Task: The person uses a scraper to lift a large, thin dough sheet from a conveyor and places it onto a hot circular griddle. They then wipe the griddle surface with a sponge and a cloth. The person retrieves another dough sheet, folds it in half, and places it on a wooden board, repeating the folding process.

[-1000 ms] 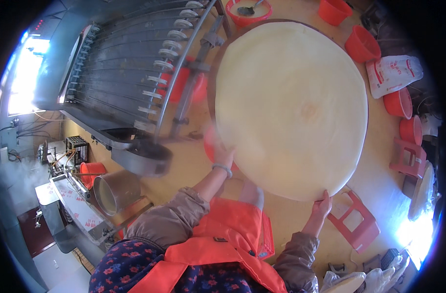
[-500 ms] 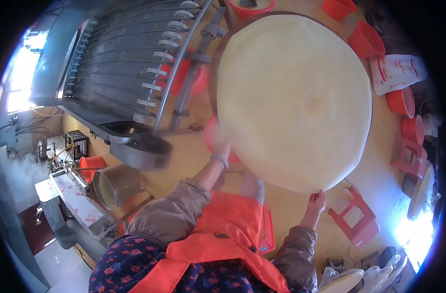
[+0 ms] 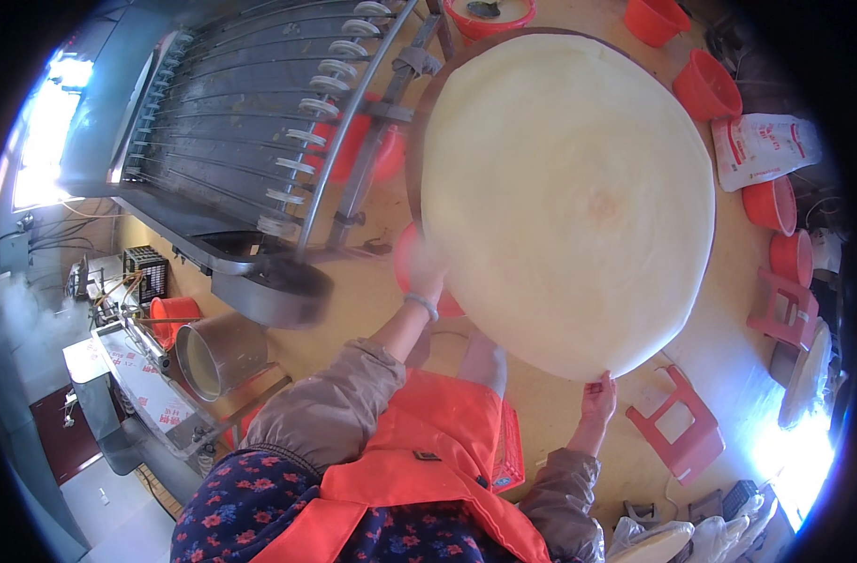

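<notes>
A very large, thin, pale-yellow round pancake (image 3: 560,188) lies across a dark brown round support (image 3: 413,178), whose rim shows at the upper left. The centre of the pancake carries a small orange-brown mark. At its lower edge, my right hand (image 3: 597,401) has the fingers pinched together on the rim. My left hand (image 3: 428,272) reaches the pancake's left edge; a hazy blur covers its fingers, so their grip cannot be made out.
Left stands a long dark machine with rods and white rollers (image 3: 306,137). Red basins (image 3: 706,86) and a white printed sack (image 3: 765,150) line the right. A red plastic stool (image 3: 680,427) lies near my right arm. A large metal pot (image 3: 224,355) sits lower left.
My right hand has shifted slightly left and down along the pancake's lower edge. My left hand stays at the left edge. The whole view has tilted a little.
</notes>
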`<action>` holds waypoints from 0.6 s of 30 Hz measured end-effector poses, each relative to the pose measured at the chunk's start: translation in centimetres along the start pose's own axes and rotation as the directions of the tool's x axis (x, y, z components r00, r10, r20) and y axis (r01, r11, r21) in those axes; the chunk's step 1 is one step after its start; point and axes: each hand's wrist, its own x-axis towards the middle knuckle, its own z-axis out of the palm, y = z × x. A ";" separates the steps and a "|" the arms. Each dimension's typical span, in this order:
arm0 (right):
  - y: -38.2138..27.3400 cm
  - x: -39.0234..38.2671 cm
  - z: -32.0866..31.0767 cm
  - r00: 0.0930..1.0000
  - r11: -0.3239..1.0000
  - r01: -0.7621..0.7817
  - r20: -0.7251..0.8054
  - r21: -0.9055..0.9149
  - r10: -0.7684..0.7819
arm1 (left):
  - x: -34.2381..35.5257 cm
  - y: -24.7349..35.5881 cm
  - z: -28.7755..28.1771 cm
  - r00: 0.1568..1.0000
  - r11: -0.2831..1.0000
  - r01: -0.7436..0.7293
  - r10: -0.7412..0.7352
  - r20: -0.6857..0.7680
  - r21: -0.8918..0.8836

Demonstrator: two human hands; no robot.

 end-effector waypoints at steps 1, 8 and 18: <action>0.2 -0.3 0.1 1.000 1.000 -0.015 0.024 -0.007 0.015 | 0.2 -0.2 0.0 1.000 1.000 -0.009 0.009 0.000 -0.019; 1.6 -1.3 1.0 0.998 0.998 -0.044 0.052 -0.046 0.046 | 1.0 -0.8 0.1 1.000 0.997 -0.024 0.025 0.013 -0.079; 2.5 -1.9 1.3 0.996 0.997 -0.081 0.023 -0.018 0.082 | 0.9 -0.5 -0.2 0.991 0.988 -0.132 0.133 -0.008 0.080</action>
